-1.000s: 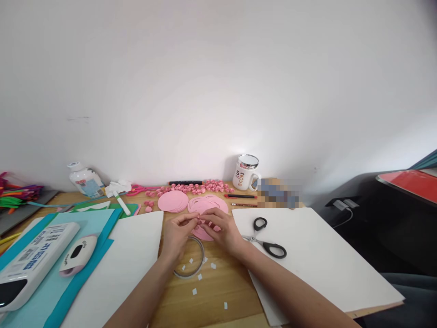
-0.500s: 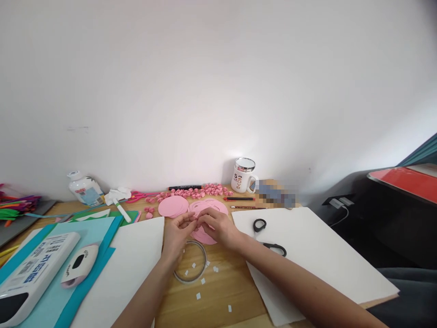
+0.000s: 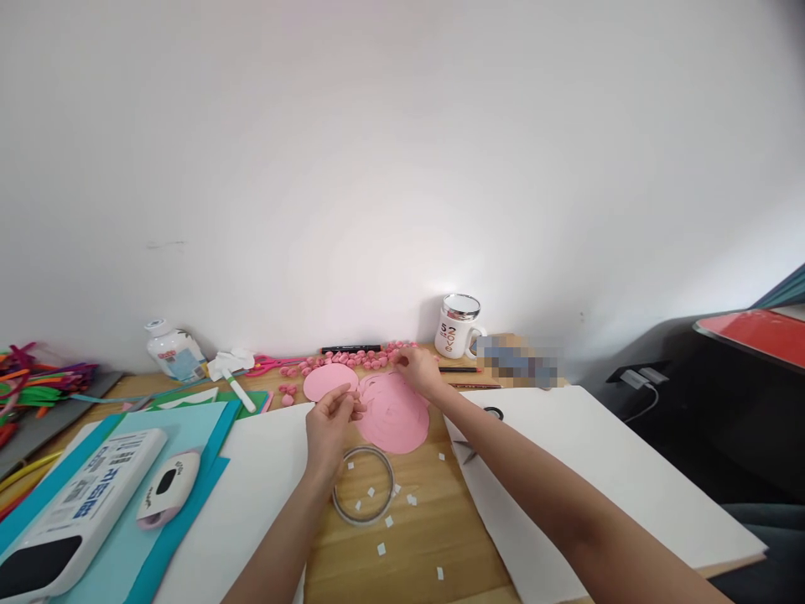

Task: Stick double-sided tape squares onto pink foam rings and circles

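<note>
While the left hand is hovering by the left side of the loose pink heap, its thumb and fingertips are bunching close together, so it's looking like a careful pinch, but anything sitting in there is too small to make out. The right hand is hanging over the heap's far edge, right by the pink paper curls, fingers bending downward; can't tell if it's gripping one or nothing.

Those curls are lying in a row near the wall, probably so the front is offering elbow room. A neater pink stack is sitting just left of the heap, likely so flat rounds aren't mixing with loose ones.

The tape roll is lying flat on the wooden desk, with white bits dotting the inside and around it. The scissors are resting on the white sheet, partly hiding under the right forearm, handy enough, at a guess. The mug is standing way back, presumably so nobody's knocking it.
</note>
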The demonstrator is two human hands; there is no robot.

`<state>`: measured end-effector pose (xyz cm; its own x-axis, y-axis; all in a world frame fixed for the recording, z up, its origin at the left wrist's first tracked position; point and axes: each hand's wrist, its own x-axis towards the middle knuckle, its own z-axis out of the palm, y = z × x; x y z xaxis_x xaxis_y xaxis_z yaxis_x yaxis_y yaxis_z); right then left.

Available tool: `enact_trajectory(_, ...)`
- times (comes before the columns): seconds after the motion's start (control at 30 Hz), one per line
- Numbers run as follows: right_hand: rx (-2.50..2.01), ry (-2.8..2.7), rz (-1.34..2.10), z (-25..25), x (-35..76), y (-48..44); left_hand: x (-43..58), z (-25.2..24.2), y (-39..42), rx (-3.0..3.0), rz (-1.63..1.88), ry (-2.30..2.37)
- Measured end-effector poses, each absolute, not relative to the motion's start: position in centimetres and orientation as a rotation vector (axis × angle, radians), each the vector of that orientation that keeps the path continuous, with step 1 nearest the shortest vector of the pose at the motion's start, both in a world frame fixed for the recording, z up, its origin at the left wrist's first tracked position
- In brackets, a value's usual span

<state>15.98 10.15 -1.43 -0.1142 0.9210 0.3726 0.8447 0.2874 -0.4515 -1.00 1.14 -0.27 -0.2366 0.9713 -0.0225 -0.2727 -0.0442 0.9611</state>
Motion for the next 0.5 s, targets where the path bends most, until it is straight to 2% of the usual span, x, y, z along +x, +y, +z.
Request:
enact_trajectory(0.17, -1.615, -1.998, 0.175, 0.0, 15.3, 10.2, -1.5, 0.0, 1.5, 0.767, 1.58, 1.139)
enact_trajectory(0.3, -1.537, -2.025, 0.132, 1.8, 13.3, 6.6, -2.0, 0.0, 1.9, 0.613, 1.628, 1.085)
enact_trajectory(0.33, -1.444, -2.064, 0.113, 2.2, 12.2, 4.9, -2.2, -0.1, 2.0, 0.58, 1.635, 1.073)
enact_trajectory(0.4, -0.795, -2.275, -0.029, 2.6, 9.4, 0.8, -2.5, -0.2, 2.2, 0.512, 1.649, 1.065)
enact_trajectory(0.5, -0.468, -2.38, -0.084, 2.4, 5.7, -4.8, -2.8, -0.5, 2.5, 0.518, 1.616, 1.049)
